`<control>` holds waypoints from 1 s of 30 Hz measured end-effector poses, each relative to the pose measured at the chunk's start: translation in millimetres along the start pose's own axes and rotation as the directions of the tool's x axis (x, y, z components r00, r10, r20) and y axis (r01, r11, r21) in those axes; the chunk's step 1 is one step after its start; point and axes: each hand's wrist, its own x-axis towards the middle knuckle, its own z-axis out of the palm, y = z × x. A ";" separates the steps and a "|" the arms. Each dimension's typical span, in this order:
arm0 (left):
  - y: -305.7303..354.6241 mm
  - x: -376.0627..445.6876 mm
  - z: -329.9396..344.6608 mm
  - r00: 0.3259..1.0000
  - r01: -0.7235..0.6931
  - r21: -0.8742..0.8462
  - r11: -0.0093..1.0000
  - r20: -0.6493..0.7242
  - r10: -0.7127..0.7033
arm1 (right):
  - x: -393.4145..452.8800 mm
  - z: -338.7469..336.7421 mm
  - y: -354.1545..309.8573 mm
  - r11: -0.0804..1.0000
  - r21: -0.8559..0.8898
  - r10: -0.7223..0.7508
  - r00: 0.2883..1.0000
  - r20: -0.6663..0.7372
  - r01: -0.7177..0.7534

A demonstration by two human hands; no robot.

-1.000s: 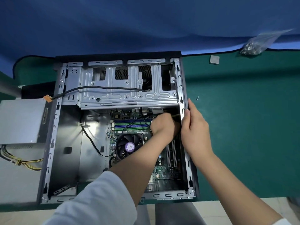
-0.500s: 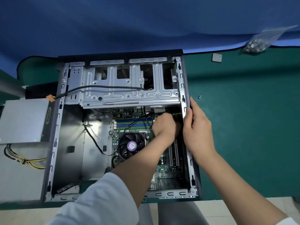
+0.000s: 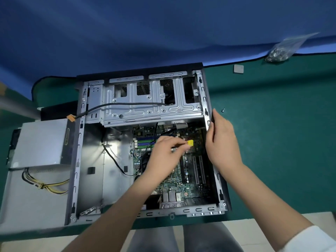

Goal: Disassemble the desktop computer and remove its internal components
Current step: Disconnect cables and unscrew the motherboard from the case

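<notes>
nearest the camera, two bare forearms reach in over the near edge of the open computer case [image 3: 183, 213], which lies on its side on the green bench [image 3: 281, 151]. the left hand [image 3: 164, 157] is inside the case over the motherboard [image 3: 174, 184], and its fingertips pinch a small yellow connector [image 3: 190, 142] just above the finned heatsink [image 3: 191, 149]; whether the plug is already free of its header cannot be told. the right hand [image 3: 222, 140] rests along the right wall of the case, fingers curled over the rim, steadying the chassis.

the step in hand looks like unplugging the small cables from the board, ahead of lifting the board out. the next move probably calls for a straight pull on the plug body, not the wire, with the right hand holding the case against the tug; then the lead should be laid clear of the coloured ram slots [image 3: 145, 142].

farther in, the bare drive cage [image 3: 152, 106] has a black cable [image 3: 127, 105] draped across it. left of the case sits the removed power supply [image 3: 41, 142] with its yellow wires. beyond, a loose screw [image 3: 223, 110], a small square chip [image 3: 238, 69] and a plastic bag of screws [image 3: 283, 50] lie on the bench.
</notes>
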 end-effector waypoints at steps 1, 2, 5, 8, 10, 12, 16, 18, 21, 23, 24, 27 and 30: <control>-2.7 -7.9 -12.1 0.999 0.023 -0.064 0.998 -0.036 -0.026 | -0.9 -1.6 -3.2 0.991 -0.083 -0.104 0.994 -0.028 0.101; -6.0 -14.3 -22.4 0.994 0.063 -0.147 0.987 -0.076 -0.075 | -2.5 -1.7 -5.1 0.962 -0.167 -0.225 0.973 -0.046 0.214; -9.0 -22.3 -44.2 0.947 0.180 -0.638 0.749 -0.095 -0.308 | -15.2 8.0 -19.5 0.897 -0.123 -0.411 0.903 0.124 0.425; -7.8 -21.3 -47.3 0.938 0.183 -0.859 0.479 0.007 -0.347 | -34.4 31.7 -44.1 0.936 0.206 -0.348 0.848 0.400 0.287; -3.3 -19.7 -45.1 0.938 0.203 -0.857 0.473 0.032 -0.345 | -41.5 48.5 -53.7 0.935 0.338 -0.226 0.910 0.348 0.103; 1.1 -18.4 -43.7 0.930 0.245 -0.843 0.479 0.066 -0.361 | -42.8 58.8 -57.6 0.900 0.421 -0.004 0.966 0.260 -0.110; 5.9 -14.8 -47.2 0.979 0.201 -0.418 0.886 0.062 -0.193 | -45.3 73.4 -57.7 0.652 0.624 0.334 0.902 0.274 -0.431; 7.6 -8.6 -55.2 1.000 -0.007 -0.053 0.999 -0.022 0.006 | -44.4 79.2 -57.6 0.493 0.703 0.457 0.840 0.293 -0.513; 7.6 15.0 -77.9 0.966 -0.202 0.340 0.918 -0.085 0.244 | -39.4 87.1 -57.8 0.371 0.730 0.539 0.773 0.334 -0.574; 6.5 37.5 -88.7 0.960 -0.235 0.426 0.874 -0.039 0.277 | -37.1 92.6 -58.9 0.409 0.685 0.553 0.761 0.340 -0.603; 5.7 48.3 -91.0 0.960 -0.247 0.443 0.862 -0.006 0.278 | -36.0 94.6 -60.1 0.427 0.664 0.555 0.758 0.343 -0.614; 4.4 70.7 -88.2 0.944 -0.322 0.522 0.790 0.115 0.309 | -32.4 98.8 -62.5 0.487 0.621 0.521 0.775 0.358 -0.614; 6.4 78.7 -85.9 0.914 -0.384 0.616 0.688 0.147 0.378 | -29.5 99.8 -62.9 0.586 0.573 0.461 0.817 0.347 -0.574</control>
